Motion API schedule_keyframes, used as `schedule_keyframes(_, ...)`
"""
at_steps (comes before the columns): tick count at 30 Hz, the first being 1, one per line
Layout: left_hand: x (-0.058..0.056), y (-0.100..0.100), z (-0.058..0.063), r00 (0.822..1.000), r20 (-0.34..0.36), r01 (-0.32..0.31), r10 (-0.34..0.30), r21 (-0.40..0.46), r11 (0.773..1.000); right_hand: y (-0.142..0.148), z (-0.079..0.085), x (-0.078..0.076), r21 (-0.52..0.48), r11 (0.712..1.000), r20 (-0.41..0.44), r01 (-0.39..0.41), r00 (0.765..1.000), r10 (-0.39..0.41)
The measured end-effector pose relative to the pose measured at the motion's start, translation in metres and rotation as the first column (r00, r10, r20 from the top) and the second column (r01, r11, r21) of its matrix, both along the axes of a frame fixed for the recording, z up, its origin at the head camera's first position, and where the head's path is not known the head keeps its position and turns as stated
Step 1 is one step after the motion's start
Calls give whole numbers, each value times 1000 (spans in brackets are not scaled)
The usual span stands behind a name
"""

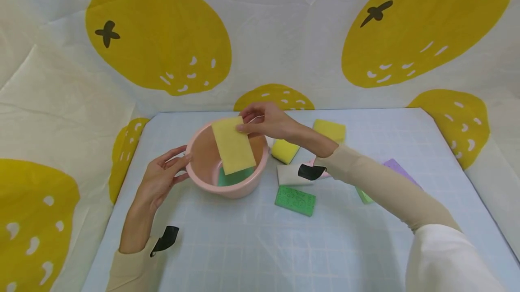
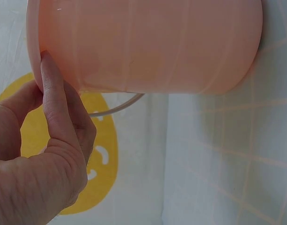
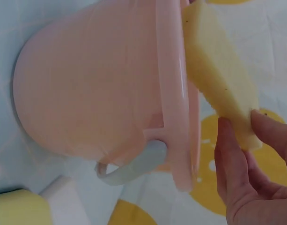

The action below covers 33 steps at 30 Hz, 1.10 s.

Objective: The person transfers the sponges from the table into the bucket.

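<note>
My left hand (image 1: 160,177) pinches the rim of a pink plastic bucket (image 1: 239,191) at its left side; the left wrist view shows thumb and fingers on either side of that rim. Over the bucket's mouth, my right hand (image 1: 274,122) holds a yellow sponge (image 1: 233,145) by its upper end, between thumb and fingers. The sponge's lower end slants down into the opening. Below it, inside the bucket, part of a green sponge (image 1: 233,177) shows; the rest is hidden. In the right wrist view the bucket's pale handle (image 3: 134,164) hangs down its side.
Right of the bucket lie a yellow sponge with a white layer (image 1: 285,151), another yellow sponge (image 1: 330,129), a white block (image 1: 290,174) and a patterned green sponge (image 1: 295,200). A purple piece (image 1: 400,170) and a light green one (image 1: 364,196) are partly behind my right forearm.
</note>
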<state>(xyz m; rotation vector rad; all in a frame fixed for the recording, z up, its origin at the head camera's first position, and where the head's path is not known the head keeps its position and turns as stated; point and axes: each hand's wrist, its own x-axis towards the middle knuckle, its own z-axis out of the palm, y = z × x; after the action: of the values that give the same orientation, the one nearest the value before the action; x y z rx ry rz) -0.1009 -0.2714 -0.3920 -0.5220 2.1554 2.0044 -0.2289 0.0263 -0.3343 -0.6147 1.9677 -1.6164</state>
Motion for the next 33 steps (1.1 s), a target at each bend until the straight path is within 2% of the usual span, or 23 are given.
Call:
schedule_keyframes(5,0,0,-1,1000,6,-5,5,-5,1000,-11,-7,1,67,996,-89,-52,994,58)
schedule_keyframes(8,0,0,0,1000,12,-7,7,-5,1000,-18,-11,2,132,988,-168,-74,981,96)
schedule_keyframes(12,0,0,0,1000,22,-9,9,-9,1000,-26,-13,4,208,974,-219,-94,966,140)
schedule_keyframes(19,0,0,2,999,41,-11,13,-44,999,-41,-19,7,298,943,-259,-147,938,229)
schedule_keyframes(21,0,0,2,999,42,-11,13,-42,999,-46,-23,7,306,938,-286,-164,924,254)
schedule_keyframes(26,0,0,1,1000,27,-7,8,-24,1000,-54,-30,8,334,925,-310,-178,907,286)
schedule_keyframes(33,0,1,1,1000,21,-1,1,-28,1000,-61,-37,9,477,864,-331,-159,879,344)
